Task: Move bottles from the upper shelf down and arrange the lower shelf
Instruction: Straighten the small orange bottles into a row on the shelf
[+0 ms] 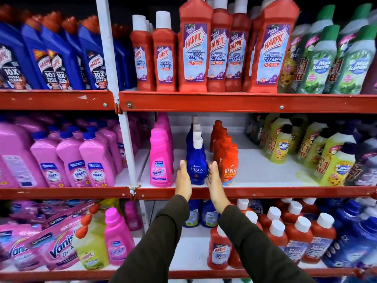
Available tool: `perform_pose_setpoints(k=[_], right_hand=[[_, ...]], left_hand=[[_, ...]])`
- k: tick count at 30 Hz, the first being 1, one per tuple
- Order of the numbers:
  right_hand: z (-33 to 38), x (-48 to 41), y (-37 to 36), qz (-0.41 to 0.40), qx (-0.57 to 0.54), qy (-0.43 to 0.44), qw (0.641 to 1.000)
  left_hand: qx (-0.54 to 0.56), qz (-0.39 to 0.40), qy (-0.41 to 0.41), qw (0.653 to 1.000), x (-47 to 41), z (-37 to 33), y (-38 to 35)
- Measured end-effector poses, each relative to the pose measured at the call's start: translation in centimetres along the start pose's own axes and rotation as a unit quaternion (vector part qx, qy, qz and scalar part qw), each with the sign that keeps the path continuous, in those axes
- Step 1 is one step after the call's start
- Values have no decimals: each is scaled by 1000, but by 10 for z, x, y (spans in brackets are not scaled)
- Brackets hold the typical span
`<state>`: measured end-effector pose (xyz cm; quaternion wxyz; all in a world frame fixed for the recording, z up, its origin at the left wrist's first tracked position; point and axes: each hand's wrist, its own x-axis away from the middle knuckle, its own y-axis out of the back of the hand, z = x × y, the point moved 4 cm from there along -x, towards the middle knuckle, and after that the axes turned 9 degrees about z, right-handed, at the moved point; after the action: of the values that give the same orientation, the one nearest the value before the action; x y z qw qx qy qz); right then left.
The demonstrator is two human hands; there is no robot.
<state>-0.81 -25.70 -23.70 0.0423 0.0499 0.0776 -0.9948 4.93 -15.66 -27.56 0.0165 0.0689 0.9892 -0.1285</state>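
The Ujala bottle (196,166) is deep blue with a white cap. The Vanish bottle (161,160) is bright pink with a blue-and-pink label. The Revive bottle (229,167) is orange-red. Harpic bathroom cleaner bottles (194,48) are red, white-capped, purple-and-pale-blue labelled. Shelf edges (224,103) are red. Sleeves (159,246) are dark olive.

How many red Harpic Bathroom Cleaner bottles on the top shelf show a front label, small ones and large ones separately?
Small red plastic Harpic bottles with white caps: 2
Large red plastic Harpic bottles with white caps: 4
Total: 6
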Motion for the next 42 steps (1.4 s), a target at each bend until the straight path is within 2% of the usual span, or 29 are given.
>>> perform_pose_setpoints(k=[14, 20, 23, 26, 28, 30, 33, 36, 38, 42], right_hand=[[1, 0, -2, -16, 15, 7, 1000], [5, 10, -5, -17, 13, 4, 1000], [6, 16, -5, -66, 50, 59, 995], [3, 19, -10, -105, 86, 124, 983], [0, 18, -25, -73, 83, 133, 985], [-2, 16, -47, -24, 80, 103, 991], [-6, 8, -78, 42, 63, 29, 997], [-7, -1, -95, 93, 65, -14, 993], [-9, -7, -102, 112, 48, -25, 992], [-15, -14, -105, 93, 23, -35, 995]], left_hand=[[-48, -20, 5, 999, 37, -24, -10], [-70, 4, -10, 997, 42, -28, -11], [-136, -7, -63, 989, 49, -30, -8], [-189, -77, -171, 964, 61, -33, 6], [-208, -130, -223, 943, 68, -37, 22], [-192, -179, -243, 934, 68, -41, 40], [-153, -209, -204, 944, 60, -50, 70], [-114, -135, -87, 980, 30, -39, 100], [-84, -87, -22, 992, 11, -24, 117], [-62, -39, 3, 997, 24, -42, 111]])
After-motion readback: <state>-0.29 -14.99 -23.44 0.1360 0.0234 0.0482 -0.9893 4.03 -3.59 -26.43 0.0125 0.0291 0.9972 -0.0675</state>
